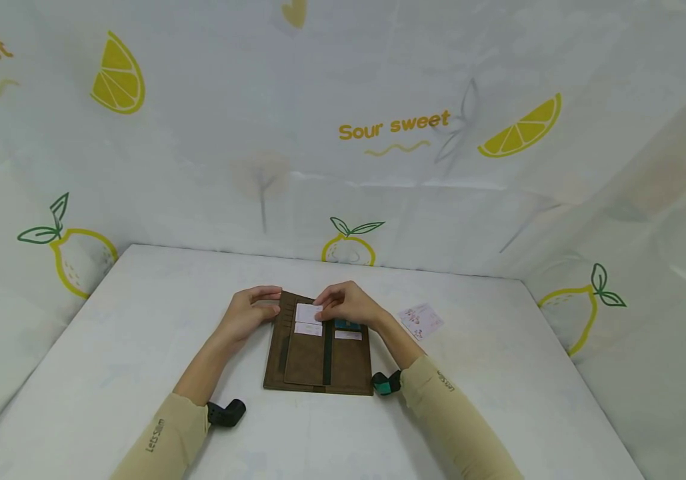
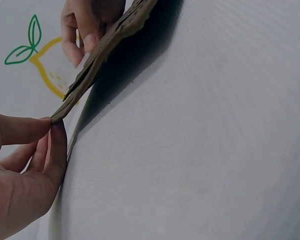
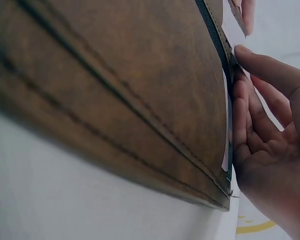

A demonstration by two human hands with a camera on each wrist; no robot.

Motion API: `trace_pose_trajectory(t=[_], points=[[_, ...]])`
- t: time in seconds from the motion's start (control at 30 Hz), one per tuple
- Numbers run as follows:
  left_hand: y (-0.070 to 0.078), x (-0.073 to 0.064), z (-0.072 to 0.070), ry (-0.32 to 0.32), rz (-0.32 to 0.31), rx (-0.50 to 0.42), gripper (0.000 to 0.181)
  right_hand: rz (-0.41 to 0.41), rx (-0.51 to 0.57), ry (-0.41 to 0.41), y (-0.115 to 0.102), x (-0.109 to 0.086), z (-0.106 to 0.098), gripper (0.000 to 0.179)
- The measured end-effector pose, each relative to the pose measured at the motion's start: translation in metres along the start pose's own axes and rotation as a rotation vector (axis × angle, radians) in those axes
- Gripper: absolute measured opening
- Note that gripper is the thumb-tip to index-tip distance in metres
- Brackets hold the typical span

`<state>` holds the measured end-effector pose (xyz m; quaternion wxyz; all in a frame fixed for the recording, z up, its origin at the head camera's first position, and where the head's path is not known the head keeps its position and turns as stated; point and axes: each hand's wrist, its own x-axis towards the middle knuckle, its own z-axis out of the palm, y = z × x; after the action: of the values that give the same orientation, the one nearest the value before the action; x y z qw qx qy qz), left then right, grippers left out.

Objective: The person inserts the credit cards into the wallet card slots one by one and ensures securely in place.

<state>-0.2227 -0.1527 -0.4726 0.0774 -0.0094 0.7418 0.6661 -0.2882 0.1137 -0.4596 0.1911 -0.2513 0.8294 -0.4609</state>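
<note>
A brown leather wallet (image 1: 303, 363) lies spread open on the table, with a dark strap down its middle. Its left edge is pinched between thumb and fingers of my left hand (image 1: 243, 317); the left wrist view shows that wallet edge (image 2: 85, 82) raised off the tabletop. My right hand (image 1: 351, 303) pinches the right side of a white card (image 1: 307, 313) at the upper card slots. In the right wrist view the thumb (image 3: 260, 65) presses on the card (image 3: 231, 27), its fingers curled behind. A second white card (image 1: 308, 329) sits just below, and a blue card (image 1: 345, 325) is in the right-hand slots.
A pale pink printed card (image 1: 420, 321) lies on the white table (image 1: 487, 373), right of the wallet and near my right forearm. Behind and at both sides hangs a white curtain (image 1: 211, 153) with lemon prints. Black wrist cameras (image 1: 227, 413) are strapped to both sleeves.
</note>
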Motion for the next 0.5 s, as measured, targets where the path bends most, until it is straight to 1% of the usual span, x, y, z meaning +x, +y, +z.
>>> trace_pose_trajectory(t=[0.23,0.4,0.5], points=[[0.0016,-0.001,0.0008,-0.007,-0.006,-0.013,0.046,0.011,0.015,-0.008,0.0002,-0.0016,0.0002,0.017],[0.002,-0.0012,0.001,-0.004,-0.005,-0.01,0.046,-0.004,0.021,-0.034,0.0002,-0.0014,0.0007,0.013],[0.0024,-0.0011,0.0013,0.004,-0.014,-0.012,0.046,-0.01,0.03,-0.049,0.0004,-0.0012,0.0011,0.012]])
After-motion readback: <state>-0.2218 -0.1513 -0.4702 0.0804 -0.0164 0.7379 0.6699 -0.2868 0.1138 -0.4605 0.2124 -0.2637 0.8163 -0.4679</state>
